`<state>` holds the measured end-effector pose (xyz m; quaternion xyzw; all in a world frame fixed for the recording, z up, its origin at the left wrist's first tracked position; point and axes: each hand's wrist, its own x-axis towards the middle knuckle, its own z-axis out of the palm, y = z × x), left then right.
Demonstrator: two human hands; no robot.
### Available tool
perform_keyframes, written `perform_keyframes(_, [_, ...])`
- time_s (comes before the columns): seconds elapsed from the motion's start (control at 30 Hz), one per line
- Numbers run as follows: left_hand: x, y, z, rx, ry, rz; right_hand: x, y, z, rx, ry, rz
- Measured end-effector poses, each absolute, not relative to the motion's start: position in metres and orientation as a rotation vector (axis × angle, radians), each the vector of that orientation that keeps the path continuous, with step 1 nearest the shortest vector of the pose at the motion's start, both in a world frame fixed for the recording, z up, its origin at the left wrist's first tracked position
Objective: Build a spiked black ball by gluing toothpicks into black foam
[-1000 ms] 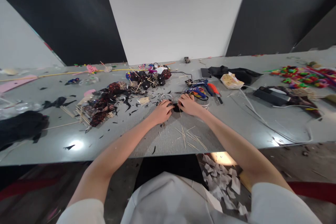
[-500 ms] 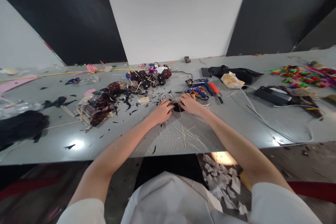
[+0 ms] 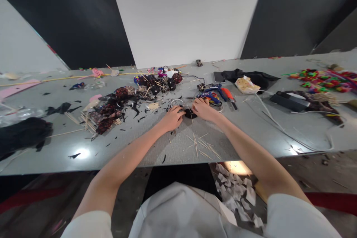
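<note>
A small black round piece (image 3: 190, 113) lies low at the tabletop between my two hands, and a thin wooden stick (image 3: 192, 120) pokes out from it towards me. At its left edge, my left hand (image 3: 173, 118) is closed, its curled fingertips holding the piece. From the other side my right hand (image 3: 205, 109) grips it with bent fingers; their tips are partly hidden. Several loose wooden sticks (image 3: 205, 147) are scattered on the table just in front of the hands. A pale ring (image 3: 177, 101) shows behind my left hand.
Glue guns with blue bodies (image 3: 213, 96) and an orange-handled cutter (image 3: 227, 93) lie right of my hands. Dark stick-studded balls (image 3: 156, 84) and patterned scraps (image 3: 108, 113) spread to the left. A phone (image 3: 219, 77), white cable (image 3: 269, 113) and black power bank (image 3: 289, 102) are on the right.
My right hand has shifted slightly to the right, and more of the black piece shows between the hands. My left hand stays in place.
</note>
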<state>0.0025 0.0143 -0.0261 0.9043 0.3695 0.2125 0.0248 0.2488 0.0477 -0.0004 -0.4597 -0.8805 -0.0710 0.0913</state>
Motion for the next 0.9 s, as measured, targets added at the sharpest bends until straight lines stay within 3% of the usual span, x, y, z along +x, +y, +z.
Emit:
perform_keyframes(0.6, [0.003,0.015,-0.027,2.82,1.148,0.656,0.255,0.059,-0.01,-1.365,-2.614,-0.217])
perform_keyframes(0.9, [0.003,0.016,-0.029,2.82,1.151,0.663,0.256,0.058,-0.01,-1.359,-2.627,-0.386])
